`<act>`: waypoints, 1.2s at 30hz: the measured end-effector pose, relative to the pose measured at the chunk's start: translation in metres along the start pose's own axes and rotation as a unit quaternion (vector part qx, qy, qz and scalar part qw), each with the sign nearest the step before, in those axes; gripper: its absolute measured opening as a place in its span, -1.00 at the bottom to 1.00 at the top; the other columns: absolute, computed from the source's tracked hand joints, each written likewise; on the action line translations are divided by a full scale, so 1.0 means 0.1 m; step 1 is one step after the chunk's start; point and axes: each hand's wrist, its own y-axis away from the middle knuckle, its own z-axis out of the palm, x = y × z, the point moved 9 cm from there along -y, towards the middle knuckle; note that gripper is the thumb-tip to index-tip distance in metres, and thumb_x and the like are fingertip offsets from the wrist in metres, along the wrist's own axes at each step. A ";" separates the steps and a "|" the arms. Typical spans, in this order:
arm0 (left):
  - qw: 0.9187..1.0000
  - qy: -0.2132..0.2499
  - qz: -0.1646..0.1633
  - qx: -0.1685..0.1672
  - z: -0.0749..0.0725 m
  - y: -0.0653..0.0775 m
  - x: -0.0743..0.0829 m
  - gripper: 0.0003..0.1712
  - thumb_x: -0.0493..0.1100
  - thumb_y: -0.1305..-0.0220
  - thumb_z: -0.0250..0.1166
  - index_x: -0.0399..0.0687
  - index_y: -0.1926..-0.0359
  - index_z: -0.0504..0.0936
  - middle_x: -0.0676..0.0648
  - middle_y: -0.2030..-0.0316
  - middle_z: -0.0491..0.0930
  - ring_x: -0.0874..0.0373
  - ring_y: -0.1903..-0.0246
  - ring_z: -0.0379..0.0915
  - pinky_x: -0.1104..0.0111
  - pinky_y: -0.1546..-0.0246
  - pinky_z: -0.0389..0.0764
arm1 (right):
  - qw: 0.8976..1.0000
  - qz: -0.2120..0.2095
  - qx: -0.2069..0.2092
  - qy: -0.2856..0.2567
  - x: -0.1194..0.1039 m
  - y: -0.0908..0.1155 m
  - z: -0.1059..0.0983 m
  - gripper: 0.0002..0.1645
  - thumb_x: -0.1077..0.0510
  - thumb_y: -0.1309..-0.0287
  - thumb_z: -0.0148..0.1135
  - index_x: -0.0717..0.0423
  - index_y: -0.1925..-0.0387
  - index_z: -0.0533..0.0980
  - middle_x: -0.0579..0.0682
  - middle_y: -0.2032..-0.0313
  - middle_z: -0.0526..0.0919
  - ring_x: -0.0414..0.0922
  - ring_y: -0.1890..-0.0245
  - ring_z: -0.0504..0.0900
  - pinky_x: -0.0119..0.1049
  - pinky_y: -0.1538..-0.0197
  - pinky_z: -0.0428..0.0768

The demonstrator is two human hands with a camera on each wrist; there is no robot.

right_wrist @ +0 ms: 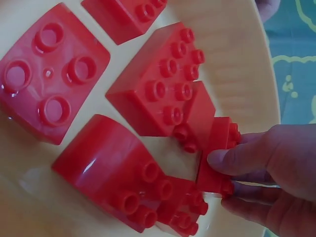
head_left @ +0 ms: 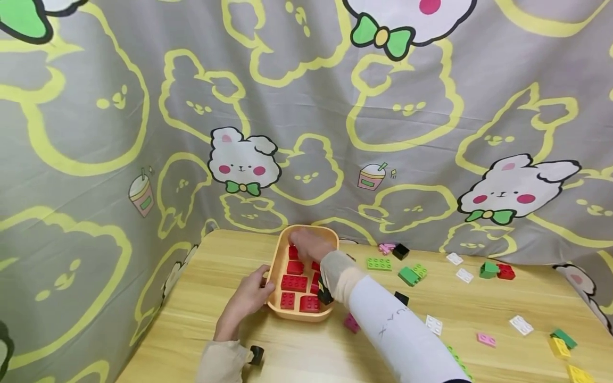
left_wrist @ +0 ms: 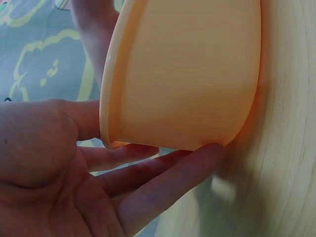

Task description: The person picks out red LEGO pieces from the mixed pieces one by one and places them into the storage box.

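An orange plastic basket [head_left: 300, 316] with several red toy bricks [head_left: 294, 283] inside stands near the back of the table. My left hand [head_left: 248, 298] grips its left side. In the left wrist view, the thumb goes over the rim and the fingers [left_wrist: 173, 182] lie against the outer wall. Reaching into the far end of the basket, my right hand [head_left: 310, 247] pinches a red brick [right_wrist: 213, 160] between thumb and fingers. Other red bricks lie around it, among them a curved one [right_wrist: 101, 163] and a long studded one [right_wrist: 153, 89].
Right of the basket, loose bricks are scattered over the wooden table [head_left: 201, 298]: a light green brick [head_left: 379, 264], a black brick [head_left: 400, 251], a white brick [head_left: 433, 324], a pink brick [head_left: 486, 339] and a yellow brick [head_left: 560, 347]. A patterned grey curtain [head_left: 306, 117] hangs behind and at left.
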 end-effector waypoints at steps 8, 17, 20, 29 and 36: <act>1.000 0.003 0.008 -0.004 0.06 -0.01 0.11 -0.52 -0.41 -0.33 0.05 -0.36 -0.27 0.37 -0.42 0.19 0.64 -0.07 0.40 0.63 0.12 0.60 0.72 | 1.000 0.018 0.011 -0.002 0.13 0.10 -0.04 -0.30 0.20 0.33 0.64 0.04 0.00 0.57 -0.11 0.23 0.58 -0.14 0.20 0.51 -0.31 0.08 0.61; 1.000 0.010 -0.007 0.013 0.01 0.02 0.06 -0.54 -0.41 -0.36 0.05 -0.34 -0.27 0.37 -0.47 0.11 0.61 -0.10 0.35 0.65 0.14 0.60 0.73 | 0.996 -0.030 0.082 0.023 0.04 0.46 -0.44 -0.70 0.23 -0.19 0.23 0.11 0.03 0.65 0.02 0.14 0.66 -0.07 0.18 0.57 -0.25 0.09 0.65; 1.000 0.005 -0.006 0.016 -0.01 0.03 0.05 -0.54 -0.42 -0.35 0.06 -0.35 -0.26 0.38 -0.47 0.14 0.62 -0.10 0.37 0.65 0.13 0.62 0.72 | 0.991 -0.060 0.116 0.002 0.02 0.69 -0.58 -0.67 0.26 -0.19 0.23 0.18 0.00 0.64 0.08 0.09 0.63 -0.04 0.13 0.57 -0.21 0.06 0.65; 1.000 -0.011 -0.021 0.014 0.02 0.05 -0.03 -0.51 -0.40 -0.35 0.05 -0.35 -0.30 0.35 -0.49 0.10 0.61 -0.10 0.34 0.64 0.15 0.59 0.73 | 0.973 -0.074 0.216 -0.045 0.33 1.43 -0.81 -0.67 0.24 -0.21 0.25 0.13 -0.02 0.62 0.07 0.04 0.63 -0.08 0.17 0.60 -0.24 0.17 0.67; 0.999 -0.021 -0.023 0.014 0.04 0.03 -0.01 -0.50 -0.39 -0.32 0.06 -0.33 -0.29 0.37 -0.47 0.11 0.62 -0.09 0.35 0.64 0.18 0.58 0.73 | 0.944 -0.062 0.312 -0.090 0.90 1.97 -0.72 -0.72 0.31 -0.19 0.25 0.19 0.05 0.64 0.09 0.08 0.66 0.01 0.09 0.64 -0.07 0.08 0.69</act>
